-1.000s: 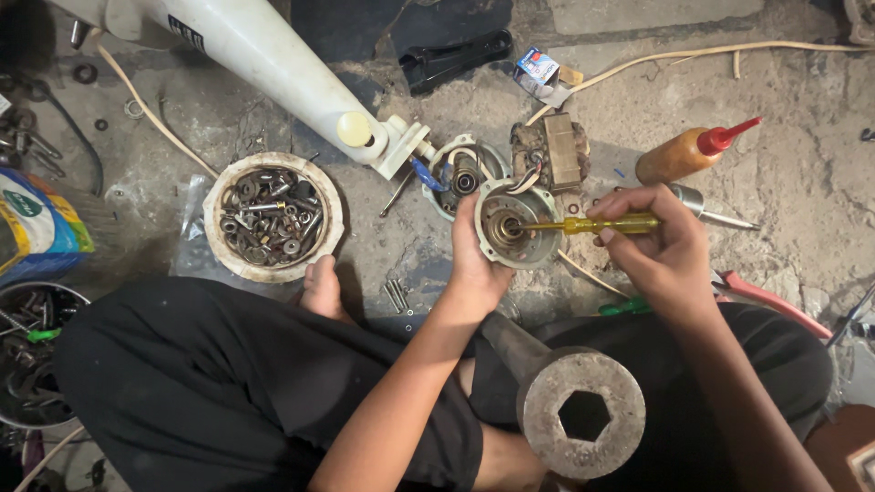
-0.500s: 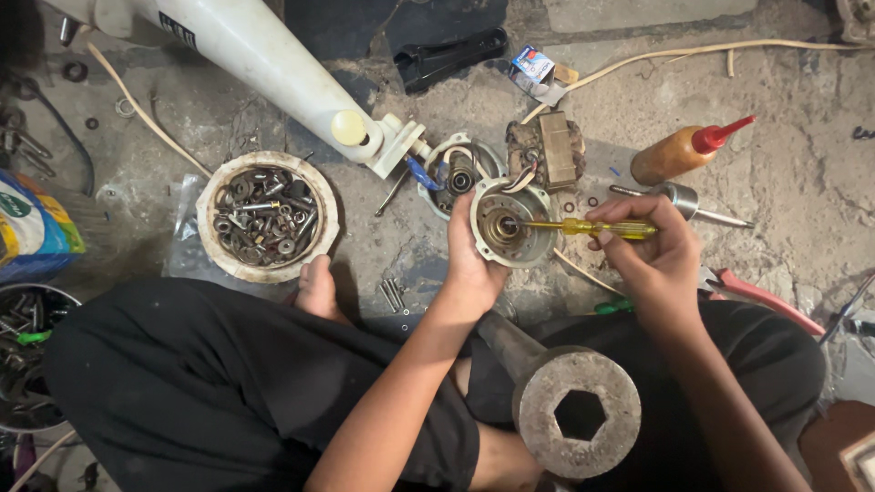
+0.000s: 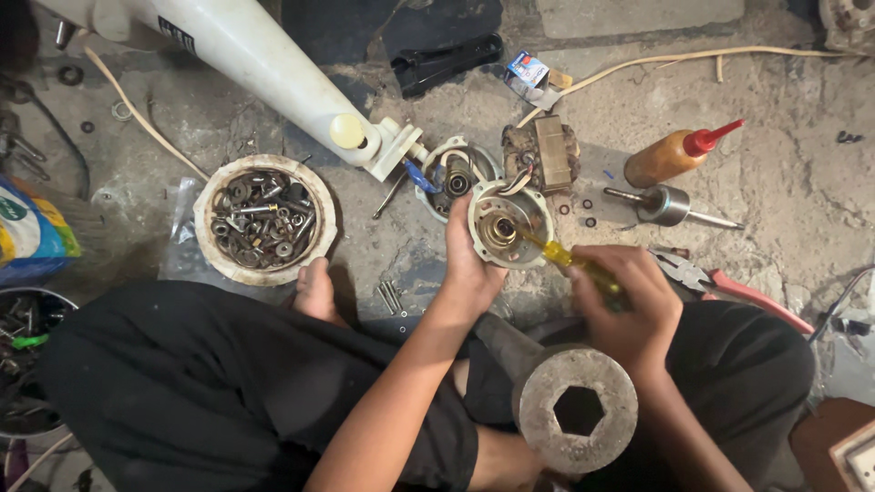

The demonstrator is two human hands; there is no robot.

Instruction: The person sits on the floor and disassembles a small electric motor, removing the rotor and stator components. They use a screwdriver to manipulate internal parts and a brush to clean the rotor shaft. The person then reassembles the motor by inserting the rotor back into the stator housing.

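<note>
My left hand [image 3: 469, 264] grips the rim of a round white motor housing [image 3: 507, 221] with a brass centre, held over the concrete floor. My right hand [image 3: 629, 301] holds a yellow-handled screwdriver [image 3: 574, 262], whose tip points into the middle of the housing. Wires run from the housing to a second round motor part [image 3: 453, 173] lying just behind it.
A white bowl [image 3: 208, 251] full of bolts and nuts stands at left. A long white fan pole [image 3: 246, 59] slants across the top. An orange oil bottle [image 3: 674, 155], a metal rotor shaft [image 3: 670, 205], red-handled pliers [image 3: 729, 284] and a heavy round metal block [image 3: 574, 410] lie around me.
My right hand has dropped lower and closer to me, so the screwdriver now slants up-left into the housing instead of lying level. The left hand holds as before.
</note>
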